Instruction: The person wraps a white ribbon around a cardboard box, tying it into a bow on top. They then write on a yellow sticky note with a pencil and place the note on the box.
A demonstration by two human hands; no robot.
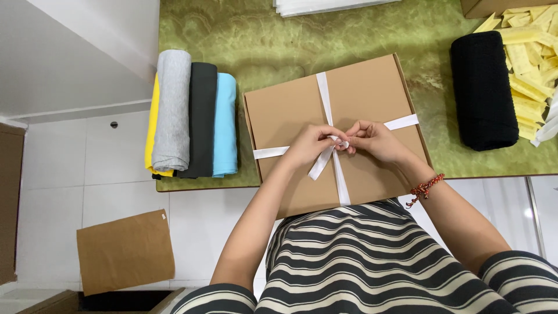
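A flat brown cardboard box [290, 110] lies on the green marbled table [267, 40], hanging slightly over its near edge. A white ribbon [324, 93] runs lengthwise and crosswise over the lid. Both hands meet at the crossing. My left hand [311, 145] pinches a small ribbon loop, and my right hand [372, 139] pinches the ribbon right beside it. A loose ribbon tail [321, 165] hangs down toward me. A red beaded bracelet [426, 187] is on my right wrist.
Rolled cloths in yellow, grey [172, 107], black and light blue [225, 125] lie left of the box. A black rolled cloth [484, 90] and a heap of pale yellow packets [532, 64] are at right. A brown cardboard sheet [125, 251] lies on the white tiled floor.
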